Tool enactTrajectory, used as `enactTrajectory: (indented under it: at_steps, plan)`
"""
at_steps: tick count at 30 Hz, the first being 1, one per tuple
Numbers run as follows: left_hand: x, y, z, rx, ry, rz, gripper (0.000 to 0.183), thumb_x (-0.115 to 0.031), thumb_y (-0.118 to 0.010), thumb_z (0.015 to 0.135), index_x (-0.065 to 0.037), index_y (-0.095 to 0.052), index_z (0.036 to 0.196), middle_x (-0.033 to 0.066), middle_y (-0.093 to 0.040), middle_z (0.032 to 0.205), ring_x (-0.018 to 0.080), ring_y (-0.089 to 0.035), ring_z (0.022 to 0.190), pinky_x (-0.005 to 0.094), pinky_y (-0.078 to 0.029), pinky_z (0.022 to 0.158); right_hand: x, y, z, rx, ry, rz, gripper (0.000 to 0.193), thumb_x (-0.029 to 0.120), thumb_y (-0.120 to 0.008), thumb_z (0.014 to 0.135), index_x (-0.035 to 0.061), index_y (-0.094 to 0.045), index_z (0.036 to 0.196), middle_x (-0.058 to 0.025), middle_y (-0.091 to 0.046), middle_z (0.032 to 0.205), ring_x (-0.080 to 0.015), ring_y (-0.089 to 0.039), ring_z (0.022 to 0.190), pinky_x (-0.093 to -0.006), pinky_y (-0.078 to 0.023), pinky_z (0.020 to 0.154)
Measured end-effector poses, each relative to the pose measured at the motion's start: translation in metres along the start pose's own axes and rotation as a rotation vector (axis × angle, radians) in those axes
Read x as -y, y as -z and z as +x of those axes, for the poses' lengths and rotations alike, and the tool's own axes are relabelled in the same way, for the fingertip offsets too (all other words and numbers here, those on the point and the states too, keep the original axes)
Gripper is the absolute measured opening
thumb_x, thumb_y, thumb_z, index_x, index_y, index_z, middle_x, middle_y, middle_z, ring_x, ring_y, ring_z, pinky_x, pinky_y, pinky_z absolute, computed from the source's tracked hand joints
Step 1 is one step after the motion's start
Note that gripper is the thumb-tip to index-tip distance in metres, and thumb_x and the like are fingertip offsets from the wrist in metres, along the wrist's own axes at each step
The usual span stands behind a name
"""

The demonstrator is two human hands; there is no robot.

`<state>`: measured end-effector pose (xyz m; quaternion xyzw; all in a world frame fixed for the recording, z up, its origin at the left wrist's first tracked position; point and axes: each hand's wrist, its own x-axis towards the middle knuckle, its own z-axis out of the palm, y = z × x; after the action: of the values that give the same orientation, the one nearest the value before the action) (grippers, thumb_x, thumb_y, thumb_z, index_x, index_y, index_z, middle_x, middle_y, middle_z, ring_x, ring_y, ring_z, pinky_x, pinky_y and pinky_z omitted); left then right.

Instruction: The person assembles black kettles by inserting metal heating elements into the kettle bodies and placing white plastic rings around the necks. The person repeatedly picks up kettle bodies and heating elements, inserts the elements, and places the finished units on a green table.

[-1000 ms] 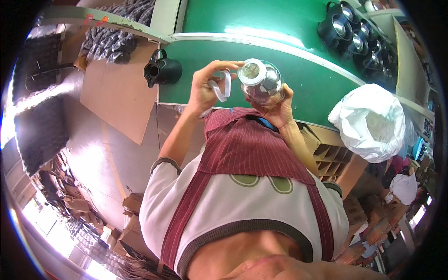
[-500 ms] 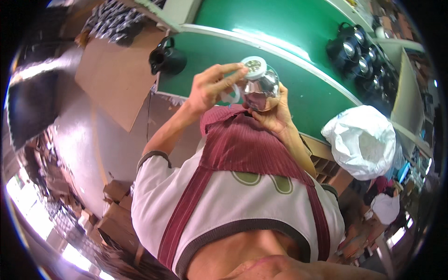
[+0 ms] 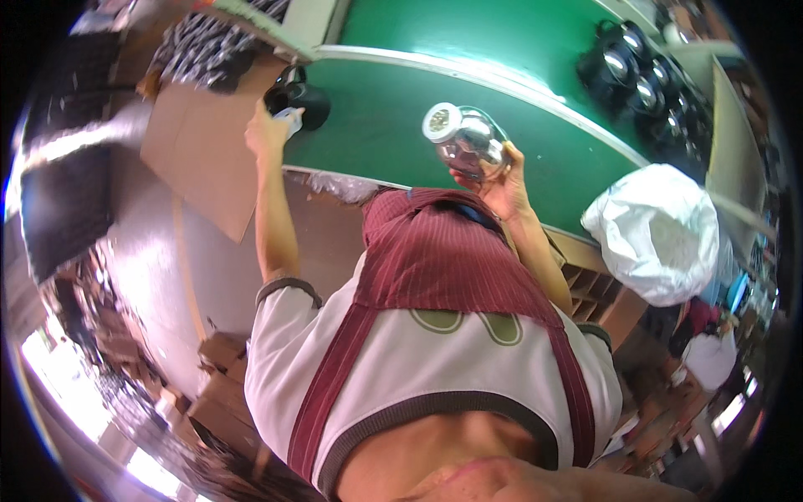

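In my right hand (image 3: 504, 194) is a rounded clear glass jug (image 3: 478, 149), tilted, its white collar (image 3: 441, 123) facing up and left. The fingers wrap its right and lower side, above the green workbench (image 3: 381, 125). My left hand (image 3: 266, 132) is stretched out to the far left, closed on a small whitish translucent piece (image 3: 292, 122); its exact kind is unclear. This piece overlaps a black jug (image 3: 309, 105) standing at the bench's left corner. Whether the left fingers touch the black jug cannot be made out.
Several shiny black jugs (image 3: 646, 92) stand clustered at the far right. A white plastic bag (image 3: 657, 238) sits open at the right, beside a divided cardboard box (image 3: 585, 289). A cardboard sheet (image 3: 196, 151) leans at the left of the bench. Clear plastic (image 3: 343, 186) hangs by the near edge.
My left hand has left the glass jug's collar and swung far left to the black jug, carrying the whitish piece. My right hand still holds the glass jug, now tilted more to the left.
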<state>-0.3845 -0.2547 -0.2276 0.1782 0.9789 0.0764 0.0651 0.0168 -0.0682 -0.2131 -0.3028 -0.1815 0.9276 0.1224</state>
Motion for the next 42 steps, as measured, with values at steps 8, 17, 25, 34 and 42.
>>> enactTrajectory:
  at_steps: [8, 17, 25, 34, 42]
  plan:
    - [-0.069, 0.091, -0.058, 0.465, -0.336, -1.147, 0.075, 0.011, -0.08, 0.072, 0.004, -0.051, 0.141, 0.019, -0.065, 0.126, 0.0199, -0.065, 0.109, 0.0288, -0.054, 0.09, 0.003, 0.033, -0.027, -0.04, 0.27, 0.084, 0.067, 0.062, -0.043, 0.096, 0.016, -0.043, 0.145, -0.0104, -0.062, 0.132, -0.0293, -0.059, 0.123, -0.0482, -0.054, 0.096]
    - [-0.208, 0.137, -0.148, 0.523, -1.195, -0.681, 0.085, -0.01, -0.091, 0.055, -0.013, -0.06, 0.135, 0.0194, -0.073, 0.1, 0.0227, -0.072, 0.083, 0.0332, -0.055, 0.074, -0.021, 0.072, -0.039, 0.094, 0.371, 0.325, 0.066, 0.052, -0.057, 0.095, 0.0118, -0.043, 0.146, -0.0096, -0.051, 0.145, -0.0277, -0.049, 0.133, -0.0497, -0.036, 0.115]
    - [-0.239, 0.135, -0.149, 0.525, -1.447, -0.608, 0.087, -0.003, -0.081, 0.051, -0.013, -0.06, 0.134, 0.0173, -0.072, 0.097, 0.0369, -0.068, 0.079, 0.0412, -0.055, 0.072, -0.017, 0.055, -0.065, 0.244, 0.285, 0.498, 0.062, 0.041, -0.062, 0.096, 0.0109, -0.042, 0.147, -0.0104, -0.049, 0.147, -0.0294, -0.049, 0.133, -0.05, -0.038, 0.114]
    - [-0.258, 0.154, -0.134, 0.556, -1.645, -0.497, 0.093, -0.008, -0.083, 0.046, -0.012, -0.06, 0.136, 0.0168, -0.07, 0.115, 0.0354, -0.07, 0.099, 0.0427, -0.056, 0.088, -0.034, 0.07, -0.055, 0.181, 0.398, 0.447, 0.061, 0.039, -0.061, 0.096, 0.0108, -0.042, 0.147, -0.0104, -0.05, 0.146, -0.0294, -0.049, 0.132, -0.0502, -0.039, 0.113]
    - [-0.263, 0.174, -0.14, 0.43, -1.677, -0.47, 0.089, -0.013, -0.087, 0.052, -0.013, -0.059, 0.137, 0.0172, -0.07, 0.116, 0.035, -0.07, 0.099, 0.0426, -0.057, 0.088, -0.014, 0.079, -0.045, 0.153, 0.468, 0.388, 0.06, 0.038, -0.061, 0.097, 0.0106, -0.042, 0.146, -0.0104, -0.05, 0.146, -0.0295, -0.05, 0.132, -0.0503, -0.04, 0.113]
